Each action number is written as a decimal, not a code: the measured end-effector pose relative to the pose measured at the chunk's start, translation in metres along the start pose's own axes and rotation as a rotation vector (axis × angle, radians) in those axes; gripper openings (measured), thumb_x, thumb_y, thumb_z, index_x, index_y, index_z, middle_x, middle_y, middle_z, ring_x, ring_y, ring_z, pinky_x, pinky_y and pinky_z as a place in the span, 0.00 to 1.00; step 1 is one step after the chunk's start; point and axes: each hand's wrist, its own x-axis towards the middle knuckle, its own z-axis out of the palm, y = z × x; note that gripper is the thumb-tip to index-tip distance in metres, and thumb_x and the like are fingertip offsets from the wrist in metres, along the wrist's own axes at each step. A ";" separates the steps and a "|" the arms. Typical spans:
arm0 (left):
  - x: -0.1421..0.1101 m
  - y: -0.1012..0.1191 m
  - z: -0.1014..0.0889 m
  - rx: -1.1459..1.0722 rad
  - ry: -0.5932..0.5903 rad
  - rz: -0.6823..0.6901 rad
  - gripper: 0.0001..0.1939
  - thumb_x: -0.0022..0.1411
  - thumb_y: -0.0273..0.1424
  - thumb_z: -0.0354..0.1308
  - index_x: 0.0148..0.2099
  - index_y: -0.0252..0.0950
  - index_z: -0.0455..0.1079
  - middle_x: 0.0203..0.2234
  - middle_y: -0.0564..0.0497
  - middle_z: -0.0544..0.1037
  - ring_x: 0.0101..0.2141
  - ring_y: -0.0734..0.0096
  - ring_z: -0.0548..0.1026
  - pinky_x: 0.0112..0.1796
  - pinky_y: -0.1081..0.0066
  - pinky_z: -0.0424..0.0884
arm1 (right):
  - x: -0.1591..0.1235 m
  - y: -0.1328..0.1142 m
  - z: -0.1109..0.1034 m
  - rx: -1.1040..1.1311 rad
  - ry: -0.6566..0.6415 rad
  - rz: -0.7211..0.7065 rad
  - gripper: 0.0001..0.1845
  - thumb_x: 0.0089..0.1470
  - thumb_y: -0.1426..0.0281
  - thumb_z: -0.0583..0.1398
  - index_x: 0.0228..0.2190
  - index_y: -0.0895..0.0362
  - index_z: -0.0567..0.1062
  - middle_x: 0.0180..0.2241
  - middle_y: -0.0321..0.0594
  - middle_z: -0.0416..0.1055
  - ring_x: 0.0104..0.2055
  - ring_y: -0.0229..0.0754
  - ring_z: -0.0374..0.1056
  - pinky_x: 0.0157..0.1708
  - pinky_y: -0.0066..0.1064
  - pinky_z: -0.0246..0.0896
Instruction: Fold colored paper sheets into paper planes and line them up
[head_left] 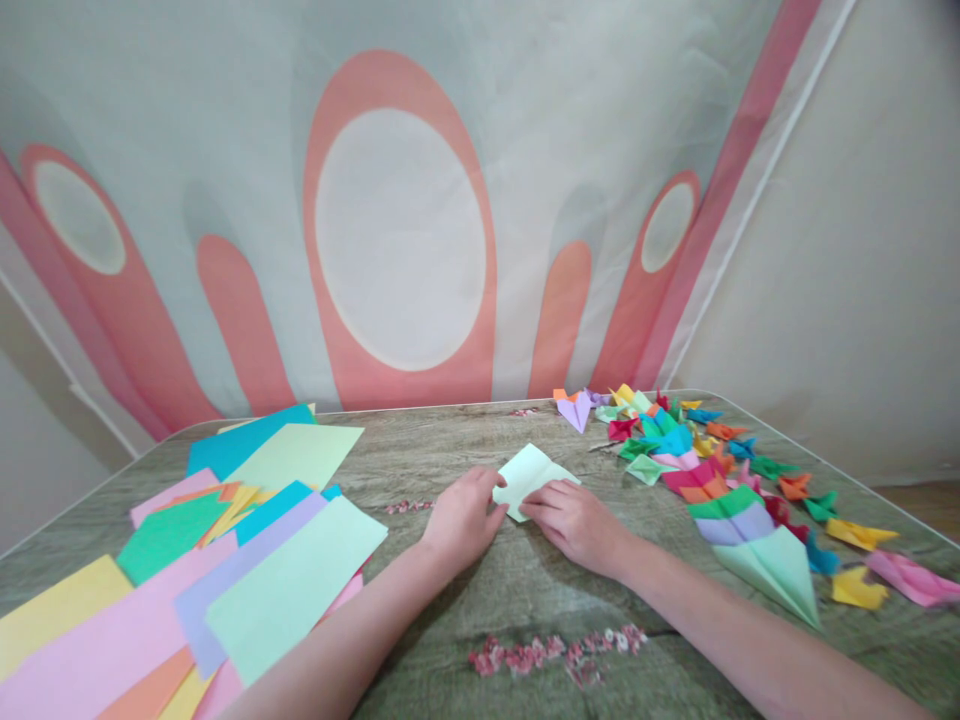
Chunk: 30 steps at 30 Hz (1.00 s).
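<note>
A small pale green sheet of paper (526, 470) with a crease down its middle lies on the table in front of me. My left hand (466, 512) is at its left edge, fingers curled and thumb beside them, gripping that side. The fingers of my right hand (574, 520) are bent together over the lower right part of the sheet and hold it there. My right fingertips cover part of the paper's near edge.
Loose coloured paper sheets (300, 585) are spread at the left. Many small folded paper figures (795, 487) and a row of nested paper planes (772, 560) are on the right. A lilac paper plane (575, 410) lies farther back. A printed cloth (517, 200) hangs behind the table.
</note>
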 end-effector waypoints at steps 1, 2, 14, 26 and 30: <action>-0.002 0.003 0.000 0.045 -0.010 0.070 0.10 0.56 0.28 0.54 0.42 0.36 0.68 0.35 0.48 0.72 0.38 0.65 0.71 0.40 0.68 0.66 | 0.000 0.000 0.001 0.008 0.000 0.008 0.12 0.57 0.74 0.54 0.41 0.56 0.73 0.37 0.43 0.72 0.41 0.42 0.65 0.41 0.36 0.60; -0.003 0.006 0.000 0.080 -0.031 0.126 0.08 0.57 0.28 0.54 0.40 0.36 0.69 0.37 0.47 0.72 0.40 0.65 0.70 0.42 0.68 0.65 | 0.000 0.000 0.001 0.017 0.000 0.018 0.11 0.57 0.74 0.54 0.41 0.55 0.73 0.37 0.43 0.72 0.42 0.42 0.65 0.41 0.35 0.60; -0.005 0.009 0.007 0.193 -0.145 0.172 0.11 0.62 0.33 0.49 0.34 0.35 0.71 0.33 0.48 0.73 0.37 0.67 0.71 0.39 0.70 0.66 | -0.004 0.013 -0.002 0.266 0.014 0.093 0.06 0.55 0.69 0.58 0.35 0.54 0.76 0.36 0.39 0.73 0.39 0.40 0.66 0.42 0.34 0.60; -0.002 -0.001 0.014 -0.013 -0.051 0.051 0.07 0.58 0.30 0.53 0.31 0.36 0.71 0.31 0.49 0.73 0.35 0.68 0.71 0.37 0.73 0.65 | 0.005 0.016 -0.004 0.464 0.021 0.279 0.09 0.56 0.68 0.56 0.28 0.57 0.74 0.33 0.40 0.71 0.36 0.40 0.67 0.39 0.33 0.62; 0.001 -0.004 0.017 -0.071 -0.023 0.021 0.08 0.57 0.30 0.53 0.28 0.35 0.71 0.28 0.49 0.73 0.33 0.68 0.71 0.36 0.73 0.65 | 0.007 0.020 0.002 0.455 0.052 0.358 0.11 0.56 0.66 0.56 0.25 0.57 0.72 0.33 0.41 0.70 0.36 0.40 0.67 0.38 0.33 0.61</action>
